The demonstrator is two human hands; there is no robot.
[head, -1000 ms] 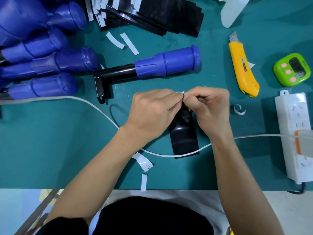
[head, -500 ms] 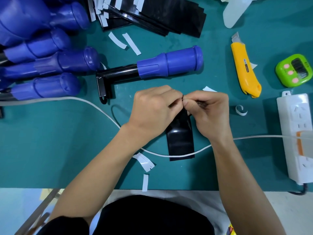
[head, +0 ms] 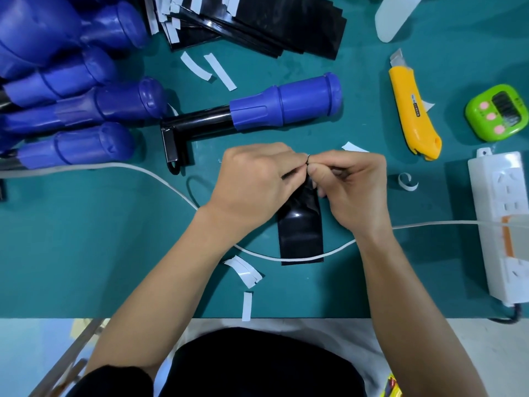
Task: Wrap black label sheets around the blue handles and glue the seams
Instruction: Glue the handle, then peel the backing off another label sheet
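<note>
Black label sheet (head: pixel 300 233) stays pinched at its top edge by left hand (head: pixel 254 181) and right hand (head: pixel 352 187). A white strip (head: pixel 353 147) has dropped at one o'clock, so wrapping the blue handle (head: pixel 286 104) looks next.

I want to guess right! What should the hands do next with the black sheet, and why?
Probably lift the black sheet to the blue handle: the left hand and right hand pinch its top edge, and that handle lies bare just beyond them.

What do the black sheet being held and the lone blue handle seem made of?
The black sheet looks like thin glossy plastic film: it curls and shows a bright highlight. The blue handle is probably moulded plastic or rubber, satin, with raised rings.
</note>
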